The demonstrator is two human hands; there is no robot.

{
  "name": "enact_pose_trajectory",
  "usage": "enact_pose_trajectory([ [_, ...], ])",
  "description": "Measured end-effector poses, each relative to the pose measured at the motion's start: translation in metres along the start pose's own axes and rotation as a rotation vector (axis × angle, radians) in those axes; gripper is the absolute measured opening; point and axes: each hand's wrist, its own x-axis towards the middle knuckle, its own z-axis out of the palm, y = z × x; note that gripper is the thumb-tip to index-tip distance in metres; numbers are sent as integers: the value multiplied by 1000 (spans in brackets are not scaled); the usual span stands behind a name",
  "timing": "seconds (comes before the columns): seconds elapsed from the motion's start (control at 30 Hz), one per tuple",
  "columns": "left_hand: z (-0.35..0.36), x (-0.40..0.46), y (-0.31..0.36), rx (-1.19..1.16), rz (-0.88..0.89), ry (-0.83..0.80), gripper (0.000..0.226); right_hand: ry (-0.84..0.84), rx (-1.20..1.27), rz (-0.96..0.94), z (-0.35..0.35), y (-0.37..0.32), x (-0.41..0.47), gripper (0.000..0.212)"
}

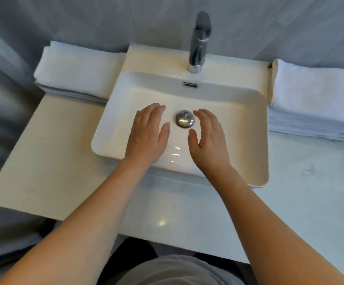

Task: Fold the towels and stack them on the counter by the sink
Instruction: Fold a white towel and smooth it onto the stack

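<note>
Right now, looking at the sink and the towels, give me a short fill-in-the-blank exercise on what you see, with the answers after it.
1. Both hands, the left hand and the right hand, are held over the ____.
2. The metal drain plug lies ____ the two hands.
3. Folded white towels lie in ____ stacks, the left stack and the right stack.
4. The faucet stands at the ____ edge of the sink.

Missing words: sink; between; two; far

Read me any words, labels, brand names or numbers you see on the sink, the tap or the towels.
None can be read.
Chrome tap: no visible marking.
White ceramic basin: plain.
Folded white towel stacks, left and right: no label showing.
Pale counter: a faint smudge-like mark, not legible as text.
</note>
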Motion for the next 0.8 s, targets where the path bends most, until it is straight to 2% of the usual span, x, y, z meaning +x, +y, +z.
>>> enact_pose_trajectory([
  [0.2, -65, -14, -105, -23, -60, 0, 50, -23, 19, 56, 75, -85, 0, 41],
  [0.3, -84, -18, -136, -29, -93, -17, 49, -24, 3, 93, 92, -111, 5, 41],
  [0.4, -102, -3, -158, -54, -173, 35, 47, -45, 28, 84, 108, -136, 33, 40],
  [0.5, -125, 3, -191, -61, -249, 71, 47, -99, 137, 128, 134, -168, 58, 39],
  [0.67, -167, 37, -272, -161, -511, 133, 48, -240, 436, 476, 196, -224, 107, 41],
  [0.8, -180, 91, -346, -215, -655, 42, 48, -217, 836, 1050, 252, -251, 160, 23],
])
